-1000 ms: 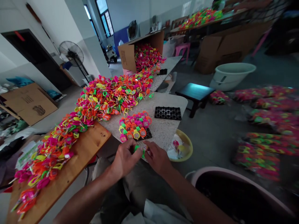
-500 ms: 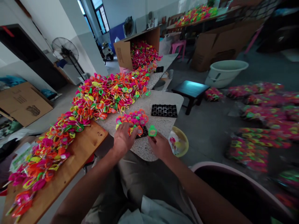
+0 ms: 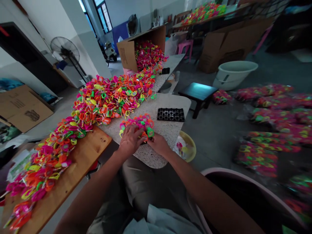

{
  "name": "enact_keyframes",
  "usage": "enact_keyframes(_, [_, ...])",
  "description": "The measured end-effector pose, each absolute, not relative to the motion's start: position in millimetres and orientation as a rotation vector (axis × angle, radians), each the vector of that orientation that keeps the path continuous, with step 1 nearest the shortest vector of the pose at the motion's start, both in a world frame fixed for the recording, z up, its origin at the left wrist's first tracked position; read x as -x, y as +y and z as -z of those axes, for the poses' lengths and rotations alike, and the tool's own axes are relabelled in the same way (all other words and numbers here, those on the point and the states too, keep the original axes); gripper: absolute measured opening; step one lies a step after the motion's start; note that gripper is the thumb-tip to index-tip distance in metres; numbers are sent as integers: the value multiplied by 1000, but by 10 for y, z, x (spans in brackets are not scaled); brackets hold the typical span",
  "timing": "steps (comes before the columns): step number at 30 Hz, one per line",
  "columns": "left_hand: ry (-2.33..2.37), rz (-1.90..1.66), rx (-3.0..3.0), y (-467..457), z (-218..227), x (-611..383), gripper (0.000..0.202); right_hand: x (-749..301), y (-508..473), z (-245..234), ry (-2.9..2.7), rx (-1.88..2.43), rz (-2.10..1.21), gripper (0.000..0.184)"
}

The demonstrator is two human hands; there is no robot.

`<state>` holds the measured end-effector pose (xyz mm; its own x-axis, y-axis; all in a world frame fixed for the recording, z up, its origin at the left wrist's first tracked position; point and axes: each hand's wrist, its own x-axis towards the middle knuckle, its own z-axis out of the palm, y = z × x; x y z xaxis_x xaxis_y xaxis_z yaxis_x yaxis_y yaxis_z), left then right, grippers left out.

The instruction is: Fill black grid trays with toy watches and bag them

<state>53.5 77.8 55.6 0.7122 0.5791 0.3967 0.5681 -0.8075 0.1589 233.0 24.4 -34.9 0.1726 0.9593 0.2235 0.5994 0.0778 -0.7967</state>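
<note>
A tight cluster of pink, orange and yellow toy watches (image 3: pixel 140 121) stands on the speckled tabletop (image 3: pixel 168 135) in front of me. In the earlier view a black rack shows under them; my hands and the watches now mostly hide it. My left hand (image 3: pixel 130 139) rests over the near left side of the cluster, fingers curled onto the watches and thumb stretched along the front row. At the cluster's right front corner is a green toy watch (image 3: pixel 150 132). The fingers of my right hand (image 3: pixel 159 144) are closed at its lower end, partly hidden.
A second black rack (image 3: pixel 170 114) lies behind on the right. Heaped toy watches (image 3: pixel 109 97) cover the table's left side and a wooden board (image 3: pixel 97 143). A yellow basin (image 3: pixel 190 148) sits below the table's right edge, with a large tub (image 3: pixel 219 172) nearer me.
My right hand has moved left with the green watch, bringing it from beside the cluster to its right front corner. My left hand stays on the cluster, shifted slightly.
</note>
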Motion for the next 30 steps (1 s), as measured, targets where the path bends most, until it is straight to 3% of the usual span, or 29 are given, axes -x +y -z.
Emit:
enact_keyframes(11, [885, -698, -2863, 775, -573, -476, 31, -2400, 320, 356, -1587, 1557, -620, 14])
enact_keyframes(16, [864, -693, -2858, 794, -569, -446, 32, -2400, 276, 390, -1475, 1597, -641, 23])
enact_keyframes(30, [800, -716, -2849, 805, -574, -426, 31, -2313, 232, 279, -1793, 1664, -406, 13])
